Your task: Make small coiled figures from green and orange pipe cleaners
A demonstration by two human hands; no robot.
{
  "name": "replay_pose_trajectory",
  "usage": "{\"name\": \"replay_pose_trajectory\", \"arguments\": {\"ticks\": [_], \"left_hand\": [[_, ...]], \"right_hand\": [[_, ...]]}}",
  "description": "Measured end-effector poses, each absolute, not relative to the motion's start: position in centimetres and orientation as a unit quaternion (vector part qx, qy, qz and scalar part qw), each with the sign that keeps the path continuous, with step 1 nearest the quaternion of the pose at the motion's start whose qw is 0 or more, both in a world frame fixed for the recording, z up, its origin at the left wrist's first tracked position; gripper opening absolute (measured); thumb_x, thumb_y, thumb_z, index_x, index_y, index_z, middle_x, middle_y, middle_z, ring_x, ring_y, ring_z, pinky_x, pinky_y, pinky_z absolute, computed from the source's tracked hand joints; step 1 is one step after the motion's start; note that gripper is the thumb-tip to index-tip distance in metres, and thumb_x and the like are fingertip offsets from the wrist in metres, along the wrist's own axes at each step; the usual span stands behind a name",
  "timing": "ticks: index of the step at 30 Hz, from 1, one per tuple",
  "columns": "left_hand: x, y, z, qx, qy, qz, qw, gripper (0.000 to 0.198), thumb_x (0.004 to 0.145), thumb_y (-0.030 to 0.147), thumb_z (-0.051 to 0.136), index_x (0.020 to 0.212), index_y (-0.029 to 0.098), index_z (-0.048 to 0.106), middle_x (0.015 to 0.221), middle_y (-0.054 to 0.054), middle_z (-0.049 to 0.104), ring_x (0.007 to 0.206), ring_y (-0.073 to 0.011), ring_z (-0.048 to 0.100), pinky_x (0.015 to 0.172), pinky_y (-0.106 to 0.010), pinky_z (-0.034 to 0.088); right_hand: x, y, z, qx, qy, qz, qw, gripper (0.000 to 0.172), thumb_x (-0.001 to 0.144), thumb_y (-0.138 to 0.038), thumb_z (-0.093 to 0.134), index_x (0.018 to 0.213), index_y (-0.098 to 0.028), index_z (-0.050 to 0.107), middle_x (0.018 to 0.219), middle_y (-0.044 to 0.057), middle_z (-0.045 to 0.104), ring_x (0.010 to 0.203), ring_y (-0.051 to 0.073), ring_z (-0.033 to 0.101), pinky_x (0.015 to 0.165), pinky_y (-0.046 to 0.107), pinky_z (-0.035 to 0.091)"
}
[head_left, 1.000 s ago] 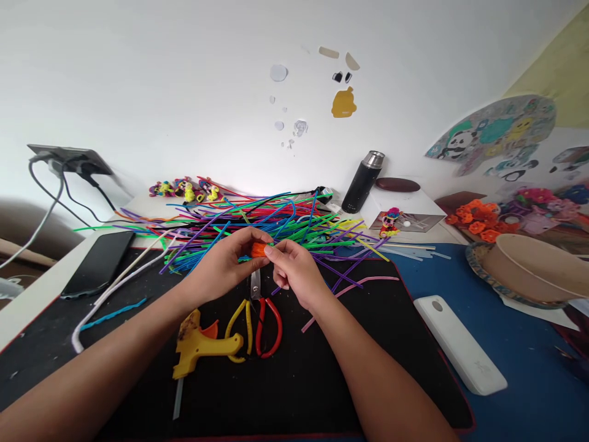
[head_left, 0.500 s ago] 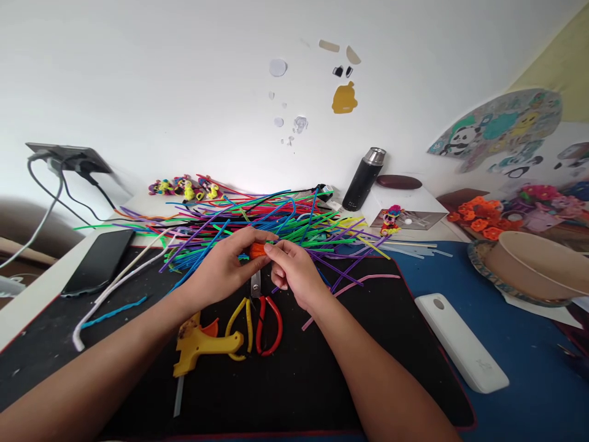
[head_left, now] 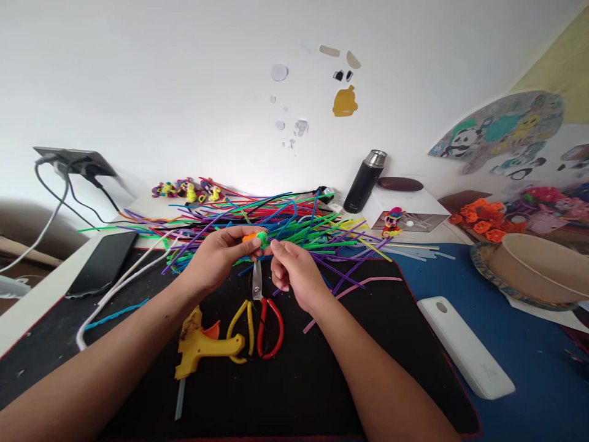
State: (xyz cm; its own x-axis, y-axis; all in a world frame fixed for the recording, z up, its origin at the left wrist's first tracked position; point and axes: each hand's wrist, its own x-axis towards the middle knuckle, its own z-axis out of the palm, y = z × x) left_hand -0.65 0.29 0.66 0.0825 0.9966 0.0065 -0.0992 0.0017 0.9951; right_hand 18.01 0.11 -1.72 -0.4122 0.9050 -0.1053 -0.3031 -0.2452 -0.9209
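Observation:
My left hand [head_left: 219,256] pinches a small orange and green pipe-cleaner piece [head_left: 256,237] above the black mat [head_left: 304,380]. My right hand [head_left: 294,273] is closed beside it, its fingertips meeting the green end of that piece. Both hands hover just in front of a big heap of coloured pipe cleaners [head_left: 294,224]. Below the hands lie red-handled scissors [head_left: 267,316], yellow-handled pliers [head_left: 242,325] and a yellow glue gun [head_left: 202,344].
A black phone [head_left: 102,263] and white cord [head_left: 115,288] lie left. A black flask [head_left: 364,181], a small figure [head_left: 391,222] and orange flowers [head_left: 478,222] stand at the back right. A paper bowl [head_left: 538,267] and a white case [head_left: 467,347] rest on the blue cloth.
The piece in my left hand has turned, so a green part now shows beside the orange. Both hands have lifted slightly; the scissors below are more exposed.

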Motion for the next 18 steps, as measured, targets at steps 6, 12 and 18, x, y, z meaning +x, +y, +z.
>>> {"name": "replay_pose_trajectory", "arguments": {"ticks": [6, 12, 18], "left_hand": [[-0.7, 0.8, 0.7, 0.382, 0.411, 0.543, 0.624, 0.039, 0.062, 0.038, 0.107, 0.083, 0.013, 0.087, 0.074, -0.006, 0.076, 0.065, -0.0142, 0.065, 0.065, -0.026, 0.054], [-0.3, 0.6, 0.5, 0.343, 0.407, 0.549, 0.644, 0.036, 0.062, 0.035, 0.107, 0.082, 0.013, 0.087, 0.073, -0.005, 0.074, 0.065, -0.0133, 0.063, 0.06, -0.023, 0.053], [-0.1, 0.3, 0.3, 0.33, 0.403, 0.53, 0.669, 0.025, 0.073, 0.03, 0.1, 0.077, 0.014, 0.082, 0.069, -0.002, 0.066, 0.061, -0.0116, 0.056, 0.056, -0.023, 0.049]], "right_hand": [[17.9, 0.1, -1.8, -0.348, -0.439, 0.712, 0.423, 0.054, 0.083, -0.071, 0.081, 0.089, -0.02, 0.064, 0.055, -0.01, 0.05, 0.04, 0.008, 0.043, 0.04, 0.022, 0.022], [17.7, 0.2, -2.3, -0.36, -0.45, 0.687, 0.443, 0.049, 0.08, -0.065, 0.085, 0.084, -0.023, 0.06, 0.055, -0.01, 0.049, 0.042, 0.009, 0.042, 0.04, 0.022, 0.024], [17.6, 0.3, -2.8, -0.386, -0.518, 0.604, 0.467, 0.037, 0.087, -0.058, 0.078, 0.09, -0.023, 0.064, 0.058, -0.009, 0.052, 0.043, 0.011, 0.043, 0.043, 0.026, 0.032]]}}
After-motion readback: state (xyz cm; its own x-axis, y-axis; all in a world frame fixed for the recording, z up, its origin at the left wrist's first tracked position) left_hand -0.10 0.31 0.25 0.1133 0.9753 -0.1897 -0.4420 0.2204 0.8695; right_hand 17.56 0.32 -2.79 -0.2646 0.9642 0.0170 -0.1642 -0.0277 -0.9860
